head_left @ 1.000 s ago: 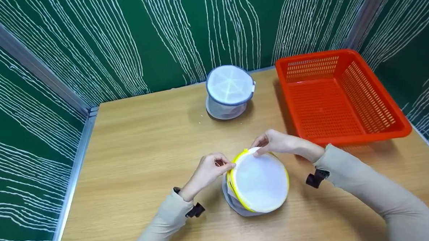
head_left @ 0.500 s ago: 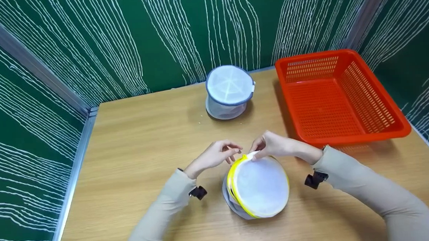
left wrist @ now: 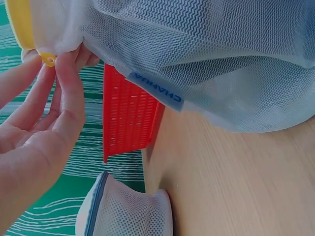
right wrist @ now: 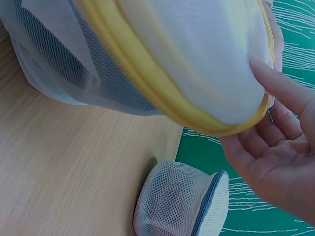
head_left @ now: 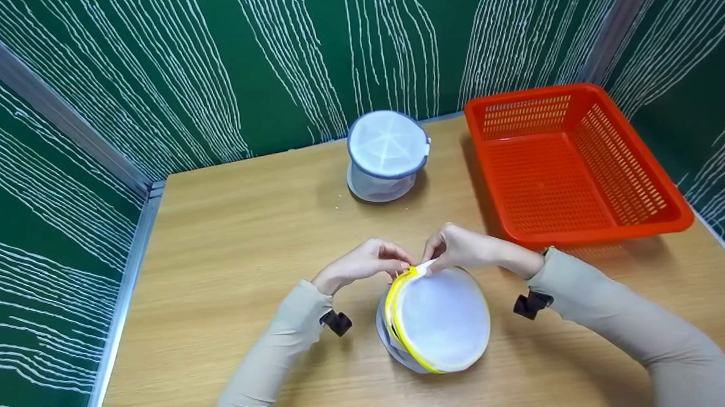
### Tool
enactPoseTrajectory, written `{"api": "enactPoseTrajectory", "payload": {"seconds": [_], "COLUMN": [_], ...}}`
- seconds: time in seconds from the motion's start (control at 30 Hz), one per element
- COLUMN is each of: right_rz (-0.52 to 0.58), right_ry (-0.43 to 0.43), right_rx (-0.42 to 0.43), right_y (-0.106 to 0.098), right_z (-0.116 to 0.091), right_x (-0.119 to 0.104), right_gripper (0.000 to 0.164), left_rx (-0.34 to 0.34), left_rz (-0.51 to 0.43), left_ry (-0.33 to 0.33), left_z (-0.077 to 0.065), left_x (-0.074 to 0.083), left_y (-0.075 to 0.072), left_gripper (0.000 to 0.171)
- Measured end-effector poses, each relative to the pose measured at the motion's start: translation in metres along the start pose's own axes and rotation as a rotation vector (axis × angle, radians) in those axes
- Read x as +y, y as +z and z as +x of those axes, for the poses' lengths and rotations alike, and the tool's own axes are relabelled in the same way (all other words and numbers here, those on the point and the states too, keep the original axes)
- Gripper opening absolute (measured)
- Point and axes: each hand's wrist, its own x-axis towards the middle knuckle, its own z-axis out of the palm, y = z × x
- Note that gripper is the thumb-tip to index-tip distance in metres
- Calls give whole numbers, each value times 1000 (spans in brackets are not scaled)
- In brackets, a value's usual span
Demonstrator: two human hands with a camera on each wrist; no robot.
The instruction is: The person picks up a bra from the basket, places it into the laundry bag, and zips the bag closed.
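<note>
A round white mesh laundry bag (head_left: 444, 319) with a yellow zipper (right wrist: 147, 91) around its lid stands on the table, near the person. At the lid's far edge my left hand (head_left: 368, 261) pinches the small yellow zipper pull (left wrist: 48, 59) between thumb and fingers. Close beside it, my right hand (head_left: 462, 247) grips the rim of the lid, thumb on the white top and fingers beneath the edge. A gap shows along the zipper on the bag's left side. The left wrist view shows a blue label (left wrist: 155, 91) on the mesh side.
Farther back stands a smaller white mesh bag (head_left: 387, 144) with a blue-grey zipper rim. To the right is a red plastic basket (head_left: 545, 183) with slotted walls. Green panels (head_left: 167, 71) with white wavy lines border the wooden table (head_left: 235, 233).
My left hand left the lid's left edge, moved up and right, and now pinches the zipper pull. My right hand keeps its grip; the bag shifted slightly toward the person.
</note>
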Motion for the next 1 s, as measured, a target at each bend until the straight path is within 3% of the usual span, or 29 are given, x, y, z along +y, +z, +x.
{"api": "enactPoseTrajectory", "payload": {"seconds": [0.17, 0.37, 0.57, 0.73, 1.0], "right_rz": [12, 33, 41, 55, 92], "right_ry": [-3, -8, -13, -4, -23], "right_rx": [-4, -3, 5, 26, 78], "right_y": [1, 2, 2, 1, 2], "right_z": [0, -1, -2, -4, -5], "right_x": [1, 5, 7, 10, 16], "right_gripper": [15, 14, 13, 12, 13], "left_rx": [21, 72, 175, 306, 427], "left_rz": [-23, -18, 156, 346, 464], "left_ry": [44, 105, 174, 302, 450], "left_z": [2, 11, 6, -3, -10], "left_x": [-3, -20, -20, -19, -28], "left_y": [2, 4, 11, 17, 24], "left_gripper": [22, 20, 15, 8, 7]}}
